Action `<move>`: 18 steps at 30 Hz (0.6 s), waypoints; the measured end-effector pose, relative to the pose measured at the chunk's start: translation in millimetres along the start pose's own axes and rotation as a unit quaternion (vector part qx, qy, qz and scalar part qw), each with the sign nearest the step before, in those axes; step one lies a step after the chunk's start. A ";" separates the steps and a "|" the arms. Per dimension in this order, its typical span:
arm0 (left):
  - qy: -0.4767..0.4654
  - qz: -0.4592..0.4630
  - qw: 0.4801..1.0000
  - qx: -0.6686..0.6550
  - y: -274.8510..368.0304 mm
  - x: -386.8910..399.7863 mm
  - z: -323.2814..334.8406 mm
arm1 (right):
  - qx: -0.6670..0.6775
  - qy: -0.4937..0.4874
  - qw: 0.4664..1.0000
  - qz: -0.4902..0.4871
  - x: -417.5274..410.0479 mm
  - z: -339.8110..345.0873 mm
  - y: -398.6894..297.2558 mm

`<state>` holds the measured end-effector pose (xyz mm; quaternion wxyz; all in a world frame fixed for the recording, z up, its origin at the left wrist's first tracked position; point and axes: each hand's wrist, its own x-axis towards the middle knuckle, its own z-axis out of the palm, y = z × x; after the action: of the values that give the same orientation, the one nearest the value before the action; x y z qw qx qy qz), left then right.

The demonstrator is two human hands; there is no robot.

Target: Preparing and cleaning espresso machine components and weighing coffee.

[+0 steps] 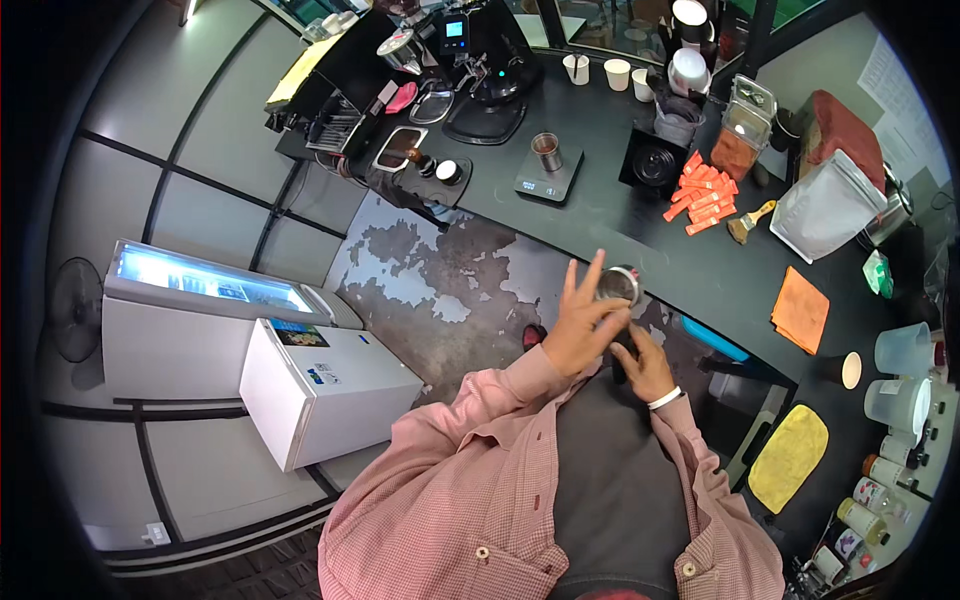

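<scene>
My right hand (pixel 646 366) is closed around the black handle of a portafilter (pixel 619 285), whose metal basket rests near the counter's front edge. Above the handle, my left hand (pixel 585 322) has its fingers spread beside the basket; whether a fingertip touches the rim cannot be told. On the counter, a digital scale (pixel 550 180) bears a small metal cup (pixel 547 152) with brown grounds in it. A tamper (pixel 421 161) stands on a dark mat to the left, beside a small white-topped round tool (pixel 448 172).
Behind stands a black coffee grinder (pixel 491 52). Orange sachets (pixel 703 196), a brush (pixel 750 222), a silver pouch (pixel 829 204) and an orange cloth (pixel 801 309) lie to the right. A yellow cloth (pixel 789 457) and several bottles occupy the side counter. A white chest freezer (pixel 330 382) stands at the left.
</scene>
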<state>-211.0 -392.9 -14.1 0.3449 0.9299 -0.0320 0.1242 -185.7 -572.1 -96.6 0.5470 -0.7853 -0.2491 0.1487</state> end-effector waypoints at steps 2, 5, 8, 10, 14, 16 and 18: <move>0.125 -0.063 0.944 -0.300 -14.2 -3.9 -11.2 | -0.008 -0.048 0.998 -0.027 13.8 9.5 -9.4; 0.244 -0.069 0.941 -0.225 -65.8 -19.7 -36.1 | -0.016 -0.105 0.993 -0.050 48.8 37.6 -30.6; 0.289 -0.060 0.890 -0.347 -140.2 -40.3 -47.8 | 0.019 -0.117 0.992 -0.034 84.2 85.7 -44.0; 0.292 -0.075 0.841 -0.449 -169.5 -47.5 -61.8 | 0.043 -0.129 0.991 0.007 111.6 116.6 -63.1; 0.020 -0.183 0.900 -0.396 -219.9 -56.6 -104.2 | 0.094 -0.058 0.993 -0.029 170.8 195.5 -73.6; -0.042 -0.194 0.905 -0.376 -247.8 -50.1 -120.7 | 0.076 -0.021 0.993 -0.084 200.3 232.4 -77.1; -0.031 -0.193 0.892 -0.407 -282.1 -43.3 -139.0 | 0.136 -0.079 0.987 -0.018 223.3 243.7 -109.7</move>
<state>-241.0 -89.4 -102.1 0.7091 0.6993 0.0900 0.0019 -148.4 -226.7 -72.5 0.6296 -0.6851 -0.2828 0.2330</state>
